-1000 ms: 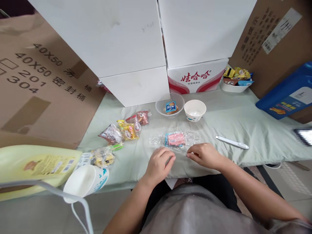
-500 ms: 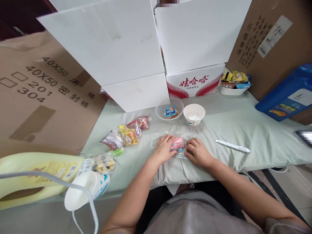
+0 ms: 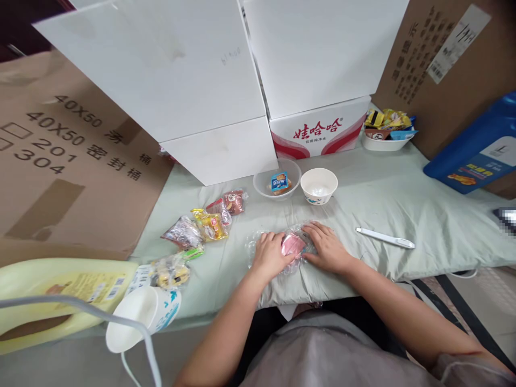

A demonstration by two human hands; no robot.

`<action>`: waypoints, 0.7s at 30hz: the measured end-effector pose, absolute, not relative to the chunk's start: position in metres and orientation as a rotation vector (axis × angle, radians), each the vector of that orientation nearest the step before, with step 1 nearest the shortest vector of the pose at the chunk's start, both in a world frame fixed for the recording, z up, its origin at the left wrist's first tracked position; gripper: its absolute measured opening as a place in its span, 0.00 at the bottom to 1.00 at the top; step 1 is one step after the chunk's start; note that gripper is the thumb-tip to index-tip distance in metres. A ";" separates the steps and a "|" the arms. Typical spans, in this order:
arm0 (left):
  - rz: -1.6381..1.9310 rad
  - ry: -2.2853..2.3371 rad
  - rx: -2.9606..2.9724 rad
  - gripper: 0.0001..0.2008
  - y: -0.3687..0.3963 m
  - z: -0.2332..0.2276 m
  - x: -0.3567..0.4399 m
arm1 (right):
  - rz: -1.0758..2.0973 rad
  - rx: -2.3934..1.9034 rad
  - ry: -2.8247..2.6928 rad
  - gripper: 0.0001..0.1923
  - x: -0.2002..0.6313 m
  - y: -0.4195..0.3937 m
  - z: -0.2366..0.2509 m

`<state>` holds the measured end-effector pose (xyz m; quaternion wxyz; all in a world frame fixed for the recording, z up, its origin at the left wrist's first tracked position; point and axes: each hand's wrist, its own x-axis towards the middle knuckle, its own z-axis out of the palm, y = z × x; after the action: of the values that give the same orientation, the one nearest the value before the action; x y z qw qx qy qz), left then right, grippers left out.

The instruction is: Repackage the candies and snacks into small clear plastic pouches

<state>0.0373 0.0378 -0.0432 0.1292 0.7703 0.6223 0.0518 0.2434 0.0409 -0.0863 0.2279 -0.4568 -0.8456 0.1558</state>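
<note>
A pink snack packet [image 3: 293,244] lies on the cloth-covered table between my hands, with crinkled clear plastic film [image 3: 252,244] spread around and under it. My left hand [image 3: 269,255] is closed on the packet's left side, its thumb along the near edge. On the other side, my right hand [image 3: 327,248] rests on the film with its fingers stretched out and apart, close to the packet's right edge. Beyond them stand a clear plastic bowl [image 3: 262,188] holding a blue-labelled packet [image 3: 279,183] and a white paper bowl [image 3: 318,196].
Wrapped snacks [image 3: 212,223] lie to the left, near a tipped paper cup [image 3: 133,317] and a yellow jug [image 3: 92,285]. A white utility knife [image 3: 385,238] lies right. White boxes [image 3: 217,150] wall the back; a snack tray [image 3: 387,142] and blue bottle [image 3: 471,156] stand right.
My right hand has gone from curled fingers to stretched-out fingers on the film. The pink packet has tilted, and its blue near edge no longer shows. The view has shifted slightly.
</note>
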 end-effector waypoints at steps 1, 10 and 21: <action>0.163 1.797 2.260 0.30 0.037 -0.044 0.039 | 0.431 -1.297 -2.354 0.36 0.243 0.041 -0.086; 0.450 1.803 2.307 0.21 0.008 -0.044 0.036 | 0.435 -1.369 -2.583 0.40 0.239 0.039 -0.079; 0.965 1.481 2.225 0.08 -0.008 -0.053 -0.001 | 0.389 -1.319 -2.579 0.40 0.240 0.040 -0.086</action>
<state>-0.0006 -0.0082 -0.0527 0.1493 0.7743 0.5153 0.3357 0.2399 0.0396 -0.0864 0.1090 -0.4486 -0.8771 0.1324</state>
